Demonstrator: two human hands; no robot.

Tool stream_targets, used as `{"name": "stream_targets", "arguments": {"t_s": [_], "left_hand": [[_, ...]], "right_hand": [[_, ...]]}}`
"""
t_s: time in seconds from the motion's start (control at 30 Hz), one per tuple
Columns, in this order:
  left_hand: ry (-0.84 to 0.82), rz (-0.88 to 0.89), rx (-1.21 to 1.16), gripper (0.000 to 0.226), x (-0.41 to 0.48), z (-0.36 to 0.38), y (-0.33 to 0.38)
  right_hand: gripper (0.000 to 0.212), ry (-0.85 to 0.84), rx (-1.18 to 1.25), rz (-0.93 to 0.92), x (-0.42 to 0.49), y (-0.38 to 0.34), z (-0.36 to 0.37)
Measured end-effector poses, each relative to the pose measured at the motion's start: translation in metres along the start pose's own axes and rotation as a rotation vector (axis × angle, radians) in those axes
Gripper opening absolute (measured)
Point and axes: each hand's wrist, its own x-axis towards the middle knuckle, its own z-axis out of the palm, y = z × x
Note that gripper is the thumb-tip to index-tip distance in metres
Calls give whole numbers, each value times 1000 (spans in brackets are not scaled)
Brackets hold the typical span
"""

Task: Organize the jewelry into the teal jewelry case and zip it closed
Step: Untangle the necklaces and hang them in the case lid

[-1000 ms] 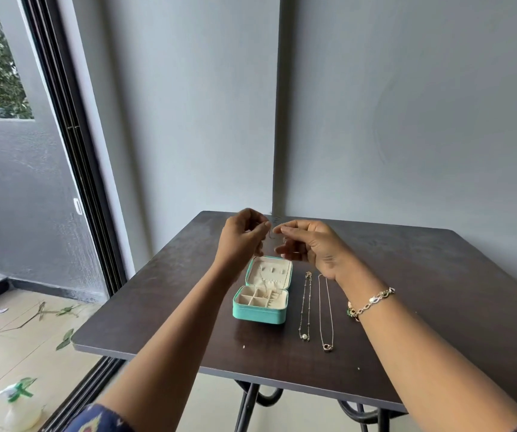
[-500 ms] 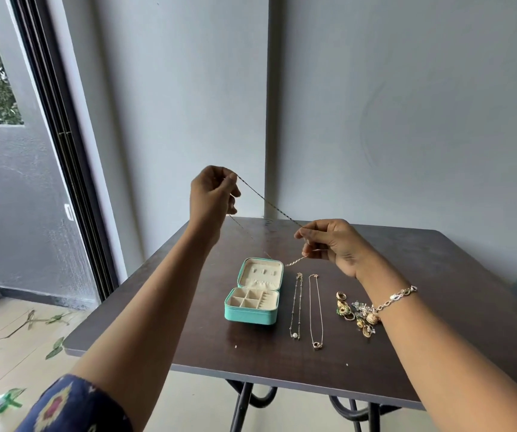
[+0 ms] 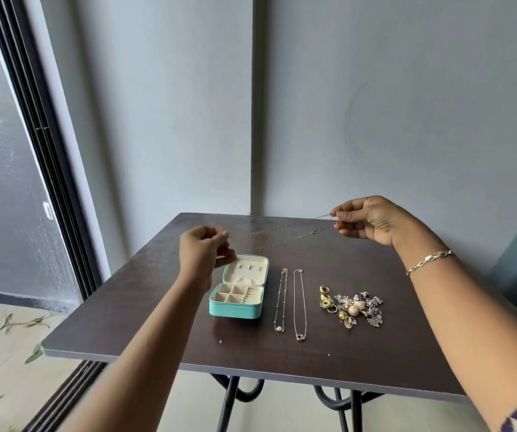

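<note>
Stretching between both raised hands, a thin chain (image 3: 294,233) hangs in two faint strands above the far half of the dark counter (image 3: 126,307), clear of its surface. The right hand (image 3: 366,219), at about 2 o'clock from the teal jewelry case (image 3: 238,291), has its fingers curled and pinches one end of the chain between thumb and fingertips; a silver bracelet (image 3: 430,260) circles its wrist. The left hand (image 3: 205,251), blurred, sits at the case's 10 o'clock, just above the lid's corner, fingers curled and thumb pressed to forefinger at the chain's other end, where the strands fade out. The case rests on the counter near its middle with the lid open and leaning back towards 12 o'clock, showing a cream lining and small divided compartments; what is in them is too small to tell. At the case's 3 o'clock two necklaces lie straight and side by side, apart from each other: the pearl necklace (image 3: 280,299) nearer the case, the ring-pendant necklace (image 3: 299,302) just beyond it. Farther towards 3 o'clock lies a jewelry heap (image 3: 352,305) of rings and earrings, gold, green and pale blue, touching one another. Grey walls meet in a corner at 12 o'clock beyond the counter, and a dark sliding-door frame (image 3: 54,169) stands towards 9 o'clock.
</note>
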Motion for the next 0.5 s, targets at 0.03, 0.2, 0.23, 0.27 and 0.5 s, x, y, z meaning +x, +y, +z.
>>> {"name": "stream_targets", "arguments": {"t_s": [0.03, 0.2, 0.23, 0.27, 0.5], "left_hand": [[-18, -21, -6, 19, -5, 2, -7], [-108, -87, 17, 20, -33, 12, -42], [-125, -92, 49, 20, -39, 14, -50], [-141, -93, 90, 21, -44, 17, -57], [-288, 150, 430, 24, -85, 41, -93]], "right_hand": [[10, 5, -20, -2, 1, -2, -4], [13, 104, -107, -47, 6, -8, -14], [13, 127, -122, -59, 8, -7, -15], [13, 145, -138, -71, 10, -6, -16], [19, 192, -303, -150, 29, 9, -13]]}}
